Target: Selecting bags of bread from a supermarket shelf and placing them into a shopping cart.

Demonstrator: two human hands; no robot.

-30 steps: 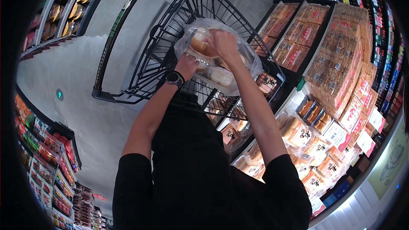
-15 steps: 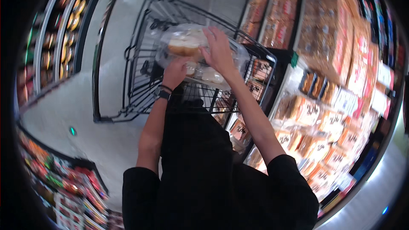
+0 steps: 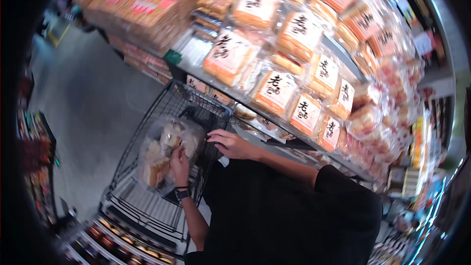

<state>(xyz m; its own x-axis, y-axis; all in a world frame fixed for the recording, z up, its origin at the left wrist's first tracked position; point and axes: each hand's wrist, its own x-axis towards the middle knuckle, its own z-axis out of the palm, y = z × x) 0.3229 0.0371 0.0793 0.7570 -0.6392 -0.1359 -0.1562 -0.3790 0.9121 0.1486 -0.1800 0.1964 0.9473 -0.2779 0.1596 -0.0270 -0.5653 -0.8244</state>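
In the shopping cart (image 3: 117, 179) is a large clear plastic bag of bread (image 3: 158, 168), with pale rolls or pieces showing through. My left hand (image 3: 179, 164) is on the bag, fingers bent and drawn together on its plastic near the top; the fingertips are partly blurred. My right hand (image 3: 231, 145) is apart from the bag, by the cart's side rim. Its fingers stretch leftward, loosely spread, with nothing seen in them. Whether they touch the rim I cannot tell.
Right beside the cart runs a sloping display shelf of wrapped bread loaves (image 3: 274, 91) with white and orange labels. Stacked brown packages (image 3: 147, 7) stand at its far left end. A lower shelf of round packaged goods (image 3: 122, 240) lies past the cart's near end.
My view has turned toward the bread display, so the cart now sits lower left. My right hand has come off the bag to the cart's side; my left hand stays on it.
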